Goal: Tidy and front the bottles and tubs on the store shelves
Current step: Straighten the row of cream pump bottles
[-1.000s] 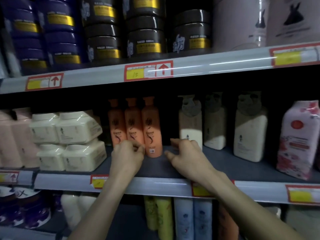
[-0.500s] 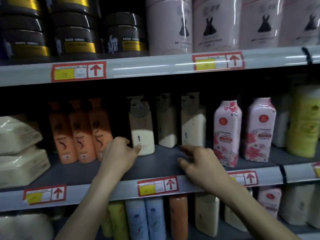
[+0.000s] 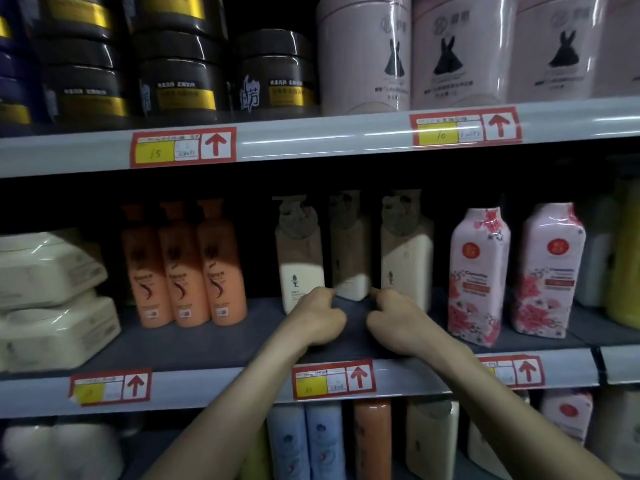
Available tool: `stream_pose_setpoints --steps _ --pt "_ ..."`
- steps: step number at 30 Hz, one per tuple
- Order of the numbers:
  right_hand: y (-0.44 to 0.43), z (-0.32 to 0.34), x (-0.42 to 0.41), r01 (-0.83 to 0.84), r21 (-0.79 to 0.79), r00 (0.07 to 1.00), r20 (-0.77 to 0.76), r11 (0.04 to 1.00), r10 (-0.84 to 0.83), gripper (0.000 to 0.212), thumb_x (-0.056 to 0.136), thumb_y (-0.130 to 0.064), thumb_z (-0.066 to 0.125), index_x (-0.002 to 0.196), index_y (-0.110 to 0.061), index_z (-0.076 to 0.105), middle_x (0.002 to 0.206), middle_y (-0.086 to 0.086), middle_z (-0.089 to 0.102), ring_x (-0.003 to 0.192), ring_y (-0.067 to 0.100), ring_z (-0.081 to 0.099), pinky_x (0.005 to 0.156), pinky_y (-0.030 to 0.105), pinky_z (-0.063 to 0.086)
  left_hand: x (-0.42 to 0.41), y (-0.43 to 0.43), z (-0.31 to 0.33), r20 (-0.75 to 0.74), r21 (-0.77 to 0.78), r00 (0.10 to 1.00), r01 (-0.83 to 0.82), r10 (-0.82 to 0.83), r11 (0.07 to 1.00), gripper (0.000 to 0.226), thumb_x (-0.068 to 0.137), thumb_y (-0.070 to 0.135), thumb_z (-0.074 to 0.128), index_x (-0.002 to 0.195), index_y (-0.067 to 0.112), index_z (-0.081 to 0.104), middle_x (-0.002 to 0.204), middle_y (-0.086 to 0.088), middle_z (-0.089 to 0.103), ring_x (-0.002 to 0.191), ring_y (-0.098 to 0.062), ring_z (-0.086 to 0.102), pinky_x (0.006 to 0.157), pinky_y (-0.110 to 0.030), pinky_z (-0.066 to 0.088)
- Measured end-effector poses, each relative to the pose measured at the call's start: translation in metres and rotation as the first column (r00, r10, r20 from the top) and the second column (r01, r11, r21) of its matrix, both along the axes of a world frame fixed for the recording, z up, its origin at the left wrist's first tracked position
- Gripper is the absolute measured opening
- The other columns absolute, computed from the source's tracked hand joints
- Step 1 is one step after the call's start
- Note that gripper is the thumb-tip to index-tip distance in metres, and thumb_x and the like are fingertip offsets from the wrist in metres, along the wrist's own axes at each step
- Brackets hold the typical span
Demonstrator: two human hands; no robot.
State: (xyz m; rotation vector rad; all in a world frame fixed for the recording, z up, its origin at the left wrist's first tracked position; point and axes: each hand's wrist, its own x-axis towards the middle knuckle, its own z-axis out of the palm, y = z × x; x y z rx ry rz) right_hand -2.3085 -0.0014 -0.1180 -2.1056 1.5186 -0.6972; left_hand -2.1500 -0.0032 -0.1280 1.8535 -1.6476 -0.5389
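Observation:
Three cream pump bottles stand on the middle shelf. The left cream bottle and the right cream bottle are forward, and the middle cream bottle sits further back between them. My left hand is at the left bottle's lower right corner with its fingers curled. My right hand is curled in front of the right bottle's base. A fingertip of each hand reaches the middle bottle's base. The frame does not show whether either hand grips a bottle.
Three orange bottles stand to the left, with stacked cream tubs beyond them. Two pink floral bottles stand to the right. Black tubs and pink canisters fill the top shelf. More bottles line the bottom shelf.
The view has swung right, from the orange bottles to the cream ones. Both hands moved right, came close together at the cream bottles' bases, and the right hand's fingers curled in.

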Motion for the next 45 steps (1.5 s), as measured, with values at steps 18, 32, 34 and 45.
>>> stream_pose_setpoints --steps 18,32,34,45 --pt "-0.03 -0.003 0.013 0.036 0.008 0.999 0.011 0.999 -0.036 0.022 0.095 -0.019 0.051 0.112 -0.006 0.058 0.126 0.019 0.063 0.112 0.033 0.061 0.078 0.028 0.038 -0.036 -0.031 0.013 -0.246 0.074 0.965 -0.072 0.088 0.995 0.04 0.095 0.01 0.05 0.133 -0.001 0.047 0.131 -0.023 0.056 0.12 -0.034 0.056 0.079 -0.029 0.043" --pt "-0.019 -0.014 0.015 0.033 -0.017 0.999 0.018 0.999 -0.033 0.06 0.096 -0.014 0.055 0.149 0.004 0.033 0.146 0.023 0.051 0.132 0.034 0.052 0.1 0.034 0.043 -0.025 -0.012 0.012 -0.412 0.147 0.91 0.124 -0.054 0.981 0.054 0.076 0.012 0.054 0.13 0.004 0.055 0.124 -0.021 0.065 0.119 -0.032 0.063 0.1 -0.032 0.052" --pt "-0.02 -0.016 0.011 0.041 -0.058 0.999 0.028 0.997 -0.039 0.041 0.095 -0.019 0.059 0.133 -0.006 0.049 0.136 0.017 0.058 0.116 0.031 0.058 0.086 0.03 0.042 -0.024 -0.008 0.016 -0.307 0.105 0.951 0.071 -0.036 0.992 0.047 0.082 0.009 0.057 0.129 0.005 0.054 0.123 -0.02 0.063 0.116 -0.033 0.061 0.096 -0.034 0.054" --pt "-0.024 -0.019 0.007 0.031 -0.03 0.997 0.07 0.999 -0.029 0.027 0.092 -0.017 0.055 0.118 -0.009 0.058 0.128 0.015 0.061 0.12 0.033 0.058 0.095 0.033 0.046 -0.035 -0.011 0.019 -0.361 0.017 0.929 -0.081 0.082 0.997 0.048 0.092 0.007 0.052 0.138 0.002 0.044 0.134 -0.022 0.056 0.123 -0.035 0.056 0.102 -0.037 0.05"
